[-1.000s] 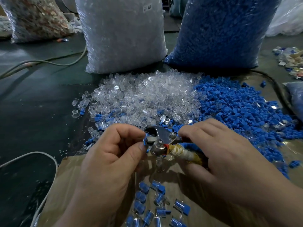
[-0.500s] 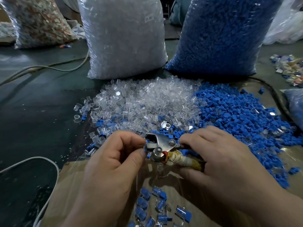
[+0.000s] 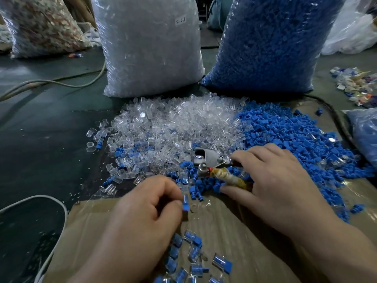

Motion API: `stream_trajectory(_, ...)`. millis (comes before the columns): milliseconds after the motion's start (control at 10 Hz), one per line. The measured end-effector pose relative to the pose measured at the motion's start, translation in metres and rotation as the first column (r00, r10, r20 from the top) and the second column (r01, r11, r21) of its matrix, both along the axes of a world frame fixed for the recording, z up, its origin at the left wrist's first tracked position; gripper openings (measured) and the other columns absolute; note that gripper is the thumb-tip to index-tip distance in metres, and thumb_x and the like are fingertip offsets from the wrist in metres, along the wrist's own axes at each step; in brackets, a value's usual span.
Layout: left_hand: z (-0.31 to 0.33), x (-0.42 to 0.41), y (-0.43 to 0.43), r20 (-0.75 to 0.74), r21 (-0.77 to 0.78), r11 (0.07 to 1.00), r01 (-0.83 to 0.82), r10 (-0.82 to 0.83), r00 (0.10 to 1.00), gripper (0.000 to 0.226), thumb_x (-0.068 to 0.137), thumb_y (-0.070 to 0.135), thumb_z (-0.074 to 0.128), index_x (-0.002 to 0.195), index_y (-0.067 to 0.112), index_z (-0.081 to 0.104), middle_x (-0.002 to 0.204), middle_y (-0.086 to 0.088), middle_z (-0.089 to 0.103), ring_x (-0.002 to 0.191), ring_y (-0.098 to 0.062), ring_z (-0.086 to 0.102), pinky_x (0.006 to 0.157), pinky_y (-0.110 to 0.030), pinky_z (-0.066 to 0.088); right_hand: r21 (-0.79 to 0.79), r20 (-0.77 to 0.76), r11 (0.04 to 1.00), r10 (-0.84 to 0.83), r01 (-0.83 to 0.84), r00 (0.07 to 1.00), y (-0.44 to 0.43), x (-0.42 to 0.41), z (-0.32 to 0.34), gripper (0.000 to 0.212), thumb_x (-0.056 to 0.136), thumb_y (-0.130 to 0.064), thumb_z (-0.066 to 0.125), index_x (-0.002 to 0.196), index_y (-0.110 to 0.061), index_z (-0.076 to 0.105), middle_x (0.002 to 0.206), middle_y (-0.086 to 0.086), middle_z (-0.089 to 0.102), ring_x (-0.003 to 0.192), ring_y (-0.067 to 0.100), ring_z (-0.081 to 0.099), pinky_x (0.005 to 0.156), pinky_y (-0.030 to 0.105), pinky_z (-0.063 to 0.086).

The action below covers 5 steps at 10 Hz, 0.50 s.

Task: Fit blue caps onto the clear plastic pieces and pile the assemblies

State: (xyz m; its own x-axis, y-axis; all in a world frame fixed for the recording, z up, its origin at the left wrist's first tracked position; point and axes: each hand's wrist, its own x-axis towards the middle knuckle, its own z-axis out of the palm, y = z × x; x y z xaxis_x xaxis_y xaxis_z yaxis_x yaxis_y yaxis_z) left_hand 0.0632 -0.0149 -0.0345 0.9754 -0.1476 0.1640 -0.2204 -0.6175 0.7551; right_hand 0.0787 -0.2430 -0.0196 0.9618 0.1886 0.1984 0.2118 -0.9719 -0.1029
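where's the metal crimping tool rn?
Head view, centre: the metal tool is in the right hand, over the seam between the clear pieces and blue caps.

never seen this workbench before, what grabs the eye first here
Two big sacks stand at the back, a clear sack beside a blue sack, with heaps of clear pieces and blue caps spilled in front. Nearer, the left hand pinches a capped piece, and the right hand grips a metal tool.

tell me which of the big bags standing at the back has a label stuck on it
The middle bag of clear pieces, between the mixed-colour bag and the blue-cap bag. Only it carries a small white label, near its top.
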Motion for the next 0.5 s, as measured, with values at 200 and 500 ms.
stream_trajectory(200,0.0038,-0.0013,0.0006,0.105,0.241,0.925,0.294,-0.326,0.939,0.007,0.075,0.037,0.056,0.07,0.032,0.055,0.082,0.02,0.06,0.085,-0.004,0.058,0.069,-0.026,0.05,-0.03,-0.087,0.995,-0.094,0.091,0.992,-0.0018,0.0073,-0.0024,0.068,0.074,-0.074,0.037,0.126,-0.033,0.052,0.109,-0.007,0.057,0.101,0.019,0.042,0.088,0.039,0.038)
stream_trajectory(500,0.0047,-0.003,0.0028,0.073,0.054,0.929,0.367,-0.37,0.926,0.039,0.089,0.051,0.056,0.064,0.02,0.057,0.067,0.008,0.058,0.065,-0.009,0.06,0.057,-0.028,0.048,0.224,-0.017,0.97,-0.098,0.099,0.995,-0.0078,0.0065,-0.0017,0.065,0.083,-0.075,0.026,0.116,-0.03,0.059,0.106,-0.014,0.053,0.103,0.011,0.042,0.089,0.036,0.037)
